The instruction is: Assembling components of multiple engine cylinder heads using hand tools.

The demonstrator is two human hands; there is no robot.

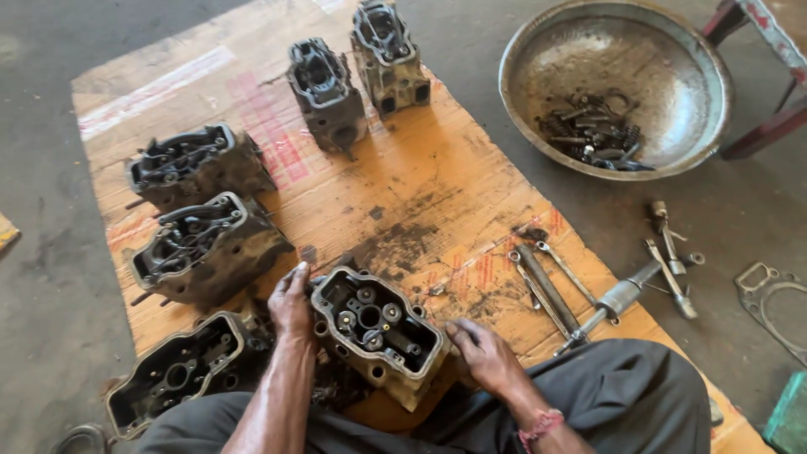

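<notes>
A greasy engine cylinder head (378,332) lies open side up on a sheet of cardboard (437,176) just in front of me. My left hand (292,301) rests against its left end, fingers pressed on the casting. At its right end my right hand (485,353) lies with fingers curled against the side; a red thread band is on that wrist. Neither hand lifts it off the cardboard.
Several more cylinder heads (206,248) lie on the cardboard to the left and far side. Wrenches (546,286) and a ratchet tool (618,298) lie at right. A large metal bowl (538,67) holds small springs and parts (593,130). A gasket (773,290) lies on the concrete floor.
</notes>
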